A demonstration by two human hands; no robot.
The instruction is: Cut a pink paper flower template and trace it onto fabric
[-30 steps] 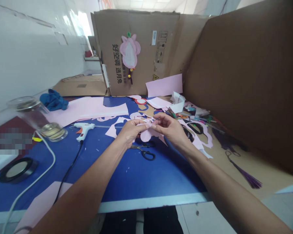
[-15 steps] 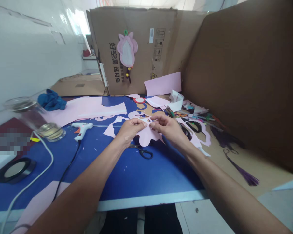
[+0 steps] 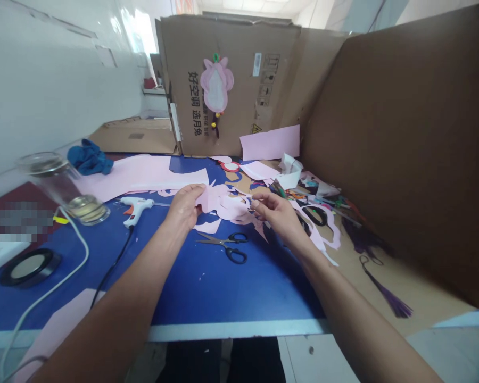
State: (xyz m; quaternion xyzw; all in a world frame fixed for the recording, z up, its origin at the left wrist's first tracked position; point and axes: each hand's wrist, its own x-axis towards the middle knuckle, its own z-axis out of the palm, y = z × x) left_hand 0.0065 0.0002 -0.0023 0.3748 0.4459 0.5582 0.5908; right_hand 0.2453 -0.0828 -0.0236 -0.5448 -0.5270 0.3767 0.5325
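Pinched in my left hand is a pink paper piece, held up over the table. My right hand has its thumb and fingers drawn together beside a heap of cut pink paper pieces; whatever is between its fingertips is too small to make out. Black-handled scissors lie with blades apart on the blue table, just below the paper heap. A second pair of black handles shows among pink offcuts right of my right hand.
A white glue gun, a glass jar, a tape roll and pink sheets are to the left. Purple tassels lie at right. Behind stands a cardboard box with a pink flower-shaped ornament hanging on it.
My hands have moved apart. My left hand has shifted left with a pink piece, and my right has come off the paper they both held. The scissors now show fully.
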